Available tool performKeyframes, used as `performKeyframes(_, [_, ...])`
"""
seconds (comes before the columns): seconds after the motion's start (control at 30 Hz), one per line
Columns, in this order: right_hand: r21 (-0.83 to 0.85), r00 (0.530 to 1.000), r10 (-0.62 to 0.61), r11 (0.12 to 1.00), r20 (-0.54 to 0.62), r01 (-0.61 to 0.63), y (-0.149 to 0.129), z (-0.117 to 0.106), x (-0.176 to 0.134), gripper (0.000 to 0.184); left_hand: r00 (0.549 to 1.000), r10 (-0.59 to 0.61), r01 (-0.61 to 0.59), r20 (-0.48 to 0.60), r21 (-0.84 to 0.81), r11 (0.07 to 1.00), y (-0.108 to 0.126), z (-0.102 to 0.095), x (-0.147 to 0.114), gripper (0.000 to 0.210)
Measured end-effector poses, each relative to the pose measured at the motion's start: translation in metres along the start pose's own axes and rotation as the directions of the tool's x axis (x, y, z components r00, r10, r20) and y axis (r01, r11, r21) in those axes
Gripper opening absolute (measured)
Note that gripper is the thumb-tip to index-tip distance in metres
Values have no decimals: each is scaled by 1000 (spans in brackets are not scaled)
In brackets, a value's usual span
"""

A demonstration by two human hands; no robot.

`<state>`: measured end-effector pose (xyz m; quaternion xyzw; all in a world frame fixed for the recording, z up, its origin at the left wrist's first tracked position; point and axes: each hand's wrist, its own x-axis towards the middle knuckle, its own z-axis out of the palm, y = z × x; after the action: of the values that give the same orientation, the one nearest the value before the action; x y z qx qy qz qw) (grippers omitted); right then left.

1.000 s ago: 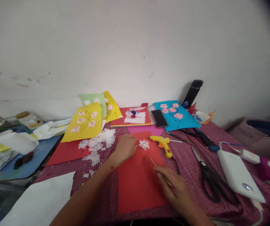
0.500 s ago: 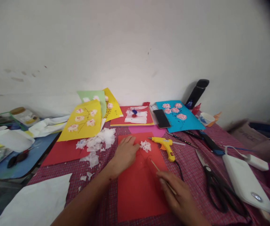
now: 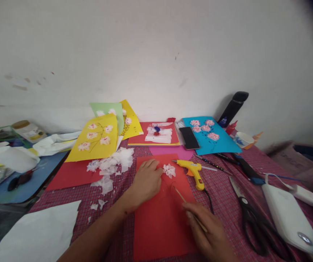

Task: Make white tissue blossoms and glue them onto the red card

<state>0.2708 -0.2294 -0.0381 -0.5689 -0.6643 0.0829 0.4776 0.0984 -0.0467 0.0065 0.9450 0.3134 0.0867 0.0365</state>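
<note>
A red paper sheet (image 3: 159,225) lies before me, with a white crumpled-paper flower (image 3: 169,170) near its top and thin dark curved lines below it. My left hand (image 3: 147,181) rests flat on the sheet's upper left, fingers stretched and thumb beside the flower. In my right hand (image 3: 207,229) is a thin paintbrush (image 3: 180,195) with a pale wooden handle, pinched between thumb and fingers. Its dark tip meets or hovers just over the drawn lines; I cannot tell which. A yellow hot glue gun (image 3: 193,169) lies over the sheet's upper right edge.
White paper scraps (image 3: 115,162) lie left of the sheet. Yellow flower pictures (image 3: 91,142) and a blue one (image 3: 213,136) stand behind, with a phone (image 3: 189,138) between. At right are black-handled scissors (image 3: 250,218), a white power bank (image 3: 290,216) and a paper cup (image 3: 242,139).
The view has shifted slightly. My left hand stays in place on the red sheet, and the brush tip remains at nearly the same spot among the lines.
</note>
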Motion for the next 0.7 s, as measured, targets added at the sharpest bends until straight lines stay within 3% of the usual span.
performKeyframes(0.2, [13, 1000, -6, 1000, -1, 6, 0, 0, 1, 25, 1000, 28, -28, -14, -36, 999, 2, 5, -3, 42])
performKeyframes(0.47, [55, 1000, -8, 998, 18, 7, 0, -1, 3, 28, 999, 38, -38, -6, -4, 999, 1, 10, -3, 33])
performKeyframes(0.7, [15, 1000, 20, 1000, 2, -20, 3, -5, 4, 23, 983, -30, 20, -180, -59, 998, -7, 2, -5, 21])
